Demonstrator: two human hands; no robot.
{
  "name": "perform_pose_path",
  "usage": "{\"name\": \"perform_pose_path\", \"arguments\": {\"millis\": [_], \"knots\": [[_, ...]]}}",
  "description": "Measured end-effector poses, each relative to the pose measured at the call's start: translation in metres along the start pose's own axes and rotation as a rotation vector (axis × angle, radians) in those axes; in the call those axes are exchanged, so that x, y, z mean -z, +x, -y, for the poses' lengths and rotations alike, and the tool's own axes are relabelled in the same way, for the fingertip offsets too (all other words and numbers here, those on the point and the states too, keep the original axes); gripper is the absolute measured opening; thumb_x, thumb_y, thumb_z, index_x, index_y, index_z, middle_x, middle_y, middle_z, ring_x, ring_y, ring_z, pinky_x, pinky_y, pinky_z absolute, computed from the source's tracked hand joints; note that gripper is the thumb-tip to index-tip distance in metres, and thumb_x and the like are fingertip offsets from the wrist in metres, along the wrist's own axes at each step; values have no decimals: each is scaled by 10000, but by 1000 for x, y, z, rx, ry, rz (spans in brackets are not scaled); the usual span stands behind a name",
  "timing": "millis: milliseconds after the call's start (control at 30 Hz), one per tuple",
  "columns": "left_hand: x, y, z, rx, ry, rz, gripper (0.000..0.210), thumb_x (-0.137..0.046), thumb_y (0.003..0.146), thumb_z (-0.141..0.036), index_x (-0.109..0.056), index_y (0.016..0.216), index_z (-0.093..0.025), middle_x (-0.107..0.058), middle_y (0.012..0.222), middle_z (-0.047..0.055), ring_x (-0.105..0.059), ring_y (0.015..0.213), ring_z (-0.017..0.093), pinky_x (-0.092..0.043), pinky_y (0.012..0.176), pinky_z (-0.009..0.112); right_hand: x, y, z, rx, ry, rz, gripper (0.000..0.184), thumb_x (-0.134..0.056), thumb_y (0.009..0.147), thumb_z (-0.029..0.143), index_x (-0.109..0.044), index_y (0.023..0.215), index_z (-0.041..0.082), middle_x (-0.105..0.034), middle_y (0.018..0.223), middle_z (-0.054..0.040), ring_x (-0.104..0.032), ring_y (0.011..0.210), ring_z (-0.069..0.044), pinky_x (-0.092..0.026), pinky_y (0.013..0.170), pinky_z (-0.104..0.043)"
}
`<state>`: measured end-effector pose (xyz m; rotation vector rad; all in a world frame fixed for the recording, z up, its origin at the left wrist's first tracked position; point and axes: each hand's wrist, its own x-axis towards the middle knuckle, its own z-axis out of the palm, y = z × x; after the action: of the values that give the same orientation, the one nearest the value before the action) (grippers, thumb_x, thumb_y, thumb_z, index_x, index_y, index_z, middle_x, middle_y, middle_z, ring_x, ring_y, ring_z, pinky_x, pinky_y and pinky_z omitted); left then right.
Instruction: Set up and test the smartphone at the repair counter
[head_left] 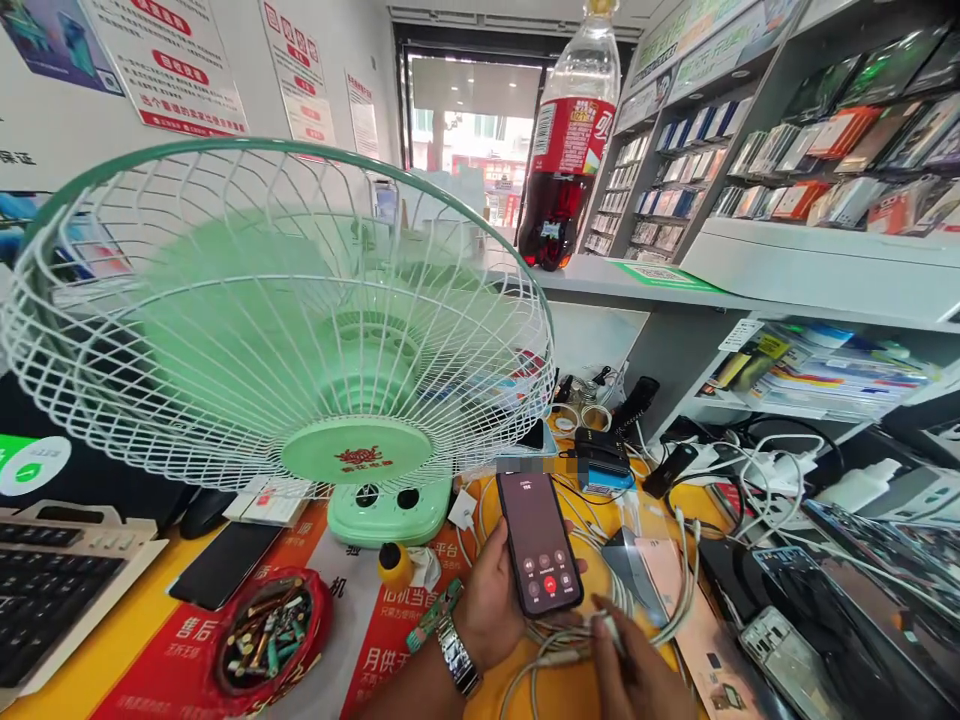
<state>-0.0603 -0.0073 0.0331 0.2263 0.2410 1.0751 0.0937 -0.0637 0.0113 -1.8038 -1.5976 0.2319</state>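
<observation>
A smartphone (538, 545) with a dark call screen and a red button lies in my left hand (487, 600), whose thumb and fingers wrap its sides. A silver-coloured watch is on that wrist. Low and to the right of the phone, the closed fingers of my right hand (634, 655) pinch a pale charging cable (611, 632). Its loops spread over the yellow tabletop beneath both hands, and the pinched end is mostly covered. Just left of my left hand lies a green patterned strip (435, 612). A small yellow bottle (394, 567) stands beyond it.
A green desk fan (356, 450) fills the left and centre. A red dish (319, 625) of screws and bits, a black phone (225, 562) and a keyboard (52, 590) sit at left. Tangled cables (772, 470) and phone parts crowd the right. A cola bottle (570, 140) stands on the shelf.
</observation>
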Motion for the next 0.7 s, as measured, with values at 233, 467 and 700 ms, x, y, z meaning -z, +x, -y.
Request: {"name": "perform_pose_path", "arguments": {"millis": [233, 467, 700], "knots": [[9, 3, 2, 41, 148, -33, 558, -344, 908, -518, -608, 1156, -93, -668, 990, 185, -638, 913, 319, -513, 617, 383, 27, 123, -22, 405, -660, -109, 389, -401, 907, 187, -609, 1226, 108, -712, 884, -143, -647, 813, -312, -443, 705, -407], [8, 0, 0, -101, 285, -18, 613, -564, 688, -161, -459, 1283, -259, -641, 997, 74, -651, 764, 232, -539, 552, 323, 6, 142, -14, 549, -361, -180, 303, -446, 892, 206, -631, 1123, 139, -644, 1143, -142, -569, 1051, -305, -418, 894, -433], [2, -3, 1, -107, 480, -62, 717, -716, 643, -131, -412, 1280, -259, -625, 953, 52, -631, 703, 180, -540, 476, 248, -22, 121, 0, 272, 354, 96, 343, -438, 924, 423, -679, 910, 179, -701, 870, -87, -633, 812, -254, -478, 701, -341]]}}
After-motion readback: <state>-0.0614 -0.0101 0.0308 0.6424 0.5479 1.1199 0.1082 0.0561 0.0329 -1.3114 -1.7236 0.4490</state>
